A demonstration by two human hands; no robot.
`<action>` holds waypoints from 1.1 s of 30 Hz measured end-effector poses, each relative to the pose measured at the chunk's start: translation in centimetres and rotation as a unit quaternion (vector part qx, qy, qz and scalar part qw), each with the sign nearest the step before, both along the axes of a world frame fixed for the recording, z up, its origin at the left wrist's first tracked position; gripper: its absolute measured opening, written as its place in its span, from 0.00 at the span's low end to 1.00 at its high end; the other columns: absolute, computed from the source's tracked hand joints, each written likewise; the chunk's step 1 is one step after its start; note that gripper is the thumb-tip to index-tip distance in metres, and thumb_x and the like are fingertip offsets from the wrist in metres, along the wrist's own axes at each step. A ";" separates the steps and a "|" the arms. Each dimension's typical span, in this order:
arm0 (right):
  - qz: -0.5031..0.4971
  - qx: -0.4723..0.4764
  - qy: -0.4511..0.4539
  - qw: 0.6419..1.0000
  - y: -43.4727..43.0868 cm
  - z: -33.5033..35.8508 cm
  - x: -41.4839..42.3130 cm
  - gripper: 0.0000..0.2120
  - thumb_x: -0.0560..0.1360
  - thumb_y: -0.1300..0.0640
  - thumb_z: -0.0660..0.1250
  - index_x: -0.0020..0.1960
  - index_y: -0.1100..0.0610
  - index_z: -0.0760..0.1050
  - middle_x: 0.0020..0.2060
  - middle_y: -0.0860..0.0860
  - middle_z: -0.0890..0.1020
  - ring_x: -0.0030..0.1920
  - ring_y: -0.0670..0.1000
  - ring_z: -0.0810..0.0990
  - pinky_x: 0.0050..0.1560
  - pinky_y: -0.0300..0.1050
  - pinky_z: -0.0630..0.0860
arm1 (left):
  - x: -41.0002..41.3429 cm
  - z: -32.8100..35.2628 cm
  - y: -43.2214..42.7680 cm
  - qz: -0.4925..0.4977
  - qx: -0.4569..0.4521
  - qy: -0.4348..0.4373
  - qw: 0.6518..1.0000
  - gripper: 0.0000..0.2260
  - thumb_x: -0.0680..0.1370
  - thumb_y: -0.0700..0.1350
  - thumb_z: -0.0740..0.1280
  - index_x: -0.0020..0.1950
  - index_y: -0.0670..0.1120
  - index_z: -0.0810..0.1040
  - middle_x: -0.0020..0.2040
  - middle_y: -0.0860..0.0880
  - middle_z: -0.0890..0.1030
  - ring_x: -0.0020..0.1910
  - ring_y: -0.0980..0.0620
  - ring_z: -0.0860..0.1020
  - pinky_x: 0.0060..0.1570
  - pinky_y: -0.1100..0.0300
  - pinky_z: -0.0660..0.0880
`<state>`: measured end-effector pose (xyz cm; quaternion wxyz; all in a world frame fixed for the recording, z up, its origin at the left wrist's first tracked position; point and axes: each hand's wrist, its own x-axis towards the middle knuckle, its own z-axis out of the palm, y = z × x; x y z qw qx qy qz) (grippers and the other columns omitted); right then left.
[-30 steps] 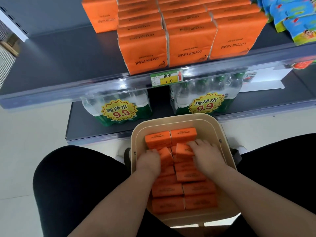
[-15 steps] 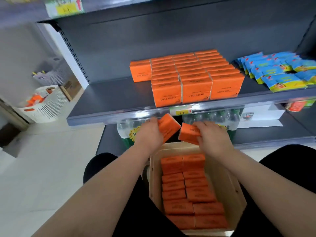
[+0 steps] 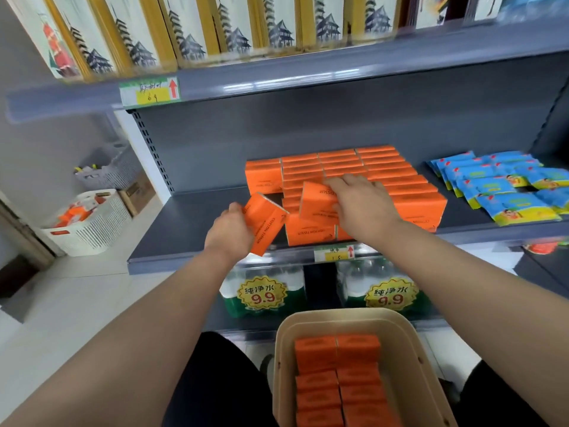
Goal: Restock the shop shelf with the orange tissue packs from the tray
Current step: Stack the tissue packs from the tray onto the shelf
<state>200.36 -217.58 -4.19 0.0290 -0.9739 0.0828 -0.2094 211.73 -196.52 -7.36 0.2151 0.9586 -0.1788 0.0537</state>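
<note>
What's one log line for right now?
left hand: holds tilted tissue pack | right hand: holds second pack at shelf stack | tray: packs inside

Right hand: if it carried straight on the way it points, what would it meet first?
Probably the stacked orange packs; the right hand and its held pack look almost on them, depth unclear.

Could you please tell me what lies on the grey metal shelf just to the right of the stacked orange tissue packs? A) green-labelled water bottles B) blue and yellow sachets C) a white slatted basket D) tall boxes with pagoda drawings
B: the blue and yellow sachets lie on the grey metal shelf to the right of the stacked orange tissue packs.
</note>
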 end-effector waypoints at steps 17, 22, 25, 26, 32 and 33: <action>-0.007 -0.087 -0.011 0.996 -4.3 -0.8 15.4 0.28 0.73 0.66 0.59 0.72 0.53 0.64 0.63 0.54 0.73 0.65 0.58 0.68 0.60 0.53 0.62 | 17.3 -1.9 -5.4 0.050 0.223 -0.052 0.972 0.21 0.74 0.36 0.59 0.67 0.48 0.68 0.63 0.46 0.75 0.65 0.43 0.66 0.57 0.49 0.69; 0.013 -0.098 -0.038 0.994 -5.0 -1.4 15.8 0.29 0.72 0.65 0.61 0.72 0.54 0.66 0.61 0.55 0.75 0.61 0.59 0.71 0.58 0.54 0.64 | 20.0 -2.7 -8.2 0.045 0.200 -0.068 0.976 0.23 0.74 0.35 0.60 0.69 0.48 0.67 0.62 0.45 0.72 0.64 0.43 0.66 0.56 0.49 0.70; 0.026 -0.113 -0.055 0.992 -5.5 -2.0 16.0 0.28 0.70 0.65 0.65 0.70 0.55 0.69 0.57 0.54 0.78 0.57 0.59 0.74 0.55 0.54 0.67 | 20.7 -2.8 -9.9 0.028 0.142 -0.065 0.987 0.25 0.73 0.33 0.61 0.68 0.48 0.68 0.62 0.43 0.69 0.63 0.42 0.65 0.56 0.48 0.70; 0.028 -0.117 -0.061 0.991 -5.6 -2.2 16.0 0.27 0.70 0.64 0.67 0.69 0.55 0.70 0.56 0.54 0.79 0.56 0.59 0.75 0.54 0.54 0.68 | 20.7 -2.9 -10.3 0.027 0.116 -0.066 0.991 0.24 0.72 0.33 0.61 0.67 0.46 0.68 0.62 0.43 0.68 0.63 0.42 0.65 0.56 0.48 0.71; 0.027 -0.094 -0.031 0.995 -5.0 -0.9 16.1 0.28 0.72 0.63 0.65 0.71 0.52 0.67 0.60 0.53 0.76 0.60 0.58 0.73 0.58 0.54 0.66 | 20.0 -3.1 -9.1 0.040 -0.007 -0.070 0.997 0.23 0.70 0.28 0.60 0.65 0.39 0.66 0.65 0.42 0.65 0.62 0.41 0.65 0.55 0.47 0.74; 0.026 -0.081 -0.030 0.996 -4.6 -0.4 16.4 0.27 0.72 0.62 0.65 0.71 0.51 0.66 0.60 0.52 0.76 0.61 0.58 0.72 0.59 0.53 0.66 | 20.0 -3.1 -8.3 0.046 -0.021 -0.075 0.996 0.25 0.70 0.29 0.60 0.66 0.40 0.66 0.66 0.42 0.65 0.63 0.41 0.64 0.56 0.47 0.74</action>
